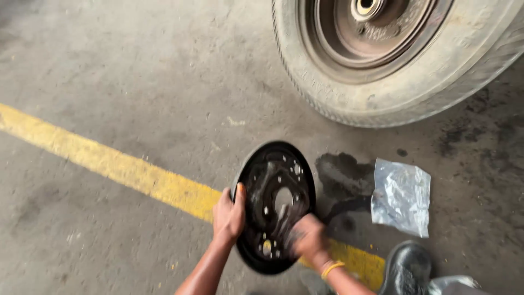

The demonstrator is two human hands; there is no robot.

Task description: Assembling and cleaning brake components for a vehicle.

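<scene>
Two bare hands hold one dark round plate point(275, 205) upright on the concrete floor point(109, 65), low in the view at about 6 o'clock. A yellow line point(109, 164) runs from 9 o'clock down toward 5 o'clock, passing behind the plate and under the forearms. The left hand point(228, 214) grips the plate's left rim, fingers pressed together behind the edge and the thumb laid over the front. The plate has a large hole in its middle and small holes and studs around it; its face is black and greasy. The right hand point(308, 236) lies on the lower right of the plate's face; it is blurred, so I cannot tell how its fingers are set, and it hides that part of the plate. A yellow band point(331, 267) circles that wrist. A dark stain point(344, 180) spreads at 3 o'clock of the plate, and just beyond it lies a clear plastic bag point(401, 196). A black shoe point(406, 267) sits at 5 o'clock. A worn tyre point(393, 82) with a rusty hub point(365, 27) fills 1 o'clock, well apart from the plate.
</scene>
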